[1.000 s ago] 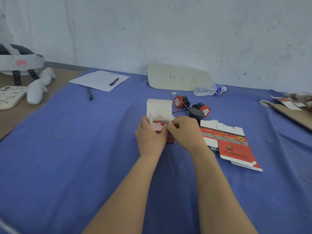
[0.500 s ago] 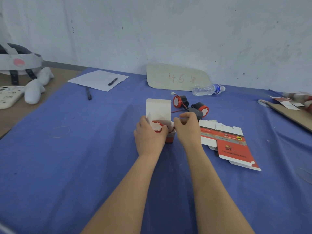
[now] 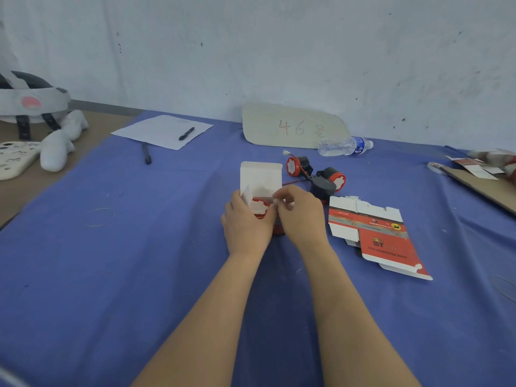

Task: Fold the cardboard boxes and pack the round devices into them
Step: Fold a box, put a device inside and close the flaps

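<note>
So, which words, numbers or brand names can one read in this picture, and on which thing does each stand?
"46" in red handwriting, on the beige cardboard sheet at the wall; the mark after it is unreadable.
"ST" on the flat red carton; its smaller lines are blurred.
Label of the water bottle: too small to read.
On the paper sheet: faint print, unreadable.
On the open box: no text shows.

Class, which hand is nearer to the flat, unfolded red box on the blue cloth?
Right. The right hand, pinching a white bit, sits just left of the flat box, a strip of cloth between them. The left hand is farther left, holding the open box.
</note>
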### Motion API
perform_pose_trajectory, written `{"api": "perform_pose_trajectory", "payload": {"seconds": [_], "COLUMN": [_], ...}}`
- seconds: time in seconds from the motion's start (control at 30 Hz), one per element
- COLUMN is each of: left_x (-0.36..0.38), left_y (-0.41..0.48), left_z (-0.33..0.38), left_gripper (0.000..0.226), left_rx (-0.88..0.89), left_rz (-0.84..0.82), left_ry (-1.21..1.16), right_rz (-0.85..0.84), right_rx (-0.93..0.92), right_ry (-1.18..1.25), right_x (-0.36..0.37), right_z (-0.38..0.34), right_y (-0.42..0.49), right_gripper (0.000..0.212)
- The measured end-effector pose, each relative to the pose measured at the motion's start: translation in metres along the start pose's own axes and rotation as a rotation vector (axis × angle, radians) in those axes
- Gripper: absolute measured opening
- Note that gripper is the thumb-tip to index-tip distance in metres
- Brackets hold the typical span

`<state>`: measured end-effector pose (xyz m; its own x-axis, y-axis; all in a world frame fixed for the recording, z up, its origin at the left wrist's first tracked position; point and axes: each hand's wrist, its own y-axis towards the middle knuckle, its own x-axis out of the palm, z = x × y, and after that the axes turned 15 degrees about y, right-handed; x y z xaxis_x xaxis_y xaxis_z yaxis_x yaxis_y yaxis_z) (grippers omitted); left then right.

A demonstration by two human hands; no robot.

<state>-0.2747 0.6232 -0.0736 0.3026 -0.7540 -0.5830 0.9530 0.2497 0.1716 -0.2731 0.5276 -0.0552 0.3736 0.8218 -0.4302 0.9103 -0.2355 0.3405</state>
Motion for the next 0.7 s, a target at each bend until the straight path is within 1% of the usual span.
{"api": "perform_pose_trajectory", "payload": {"seconds": [0.13, 0.17, 0.33, 0.37, 0.47, 0.57, 0.7], "left_x": [0.001, 0.001, 0.001, 0.001, 0.001, 0.001, 0.001], "left_y": [-0.001, -0.001, 0.0, 0.0, 0.0, 0.0, 0.0], "left_z": [0.0, 0.0, 0.001, 0.002, 0.003, 0.003, 0.0], "left_gripper": [0.056, 0.055, 0.065, 0.065, 0.067, 0.07, 0.068], "left_rx": [-0.001, -0.003, -0.03, -0.03, -0.035, -0.031, -0.008], "left_rz": [0.003, 0.003, 0.002, 0.004, 0.007, 0.0, -0.01], "left_ry": [-0.027, -0.028, 0.005, 0.008, 0.011, 0.005, -0.003], "right_rz": [-0.008, -0.006, 0.019, 0.011, -0.037, -0.1, -0.17], "right_rx": [0.033, 0.03, 0.031, 0.026, -0.022, -0.039, 0.008], "right_ry": [-0.013, -0.018, 0.047, 0.028, -0.154, -0.324, -0.409], "right_x": [0.0, 0.0, -0.003, -0.003, -0.004, -0.006, -0.001], "right_z": [0.0, 0.0, -0.002, -0.003, -0.003, -0.006, -0.011], "right_y": [-0.001, -0.002, -0.004, -0.003, -0.003, -0.001, -0.001], "right_gripper": [0.023, 0.023, 0.025, 0.025, 0.026, 0.036, 0.045]}}
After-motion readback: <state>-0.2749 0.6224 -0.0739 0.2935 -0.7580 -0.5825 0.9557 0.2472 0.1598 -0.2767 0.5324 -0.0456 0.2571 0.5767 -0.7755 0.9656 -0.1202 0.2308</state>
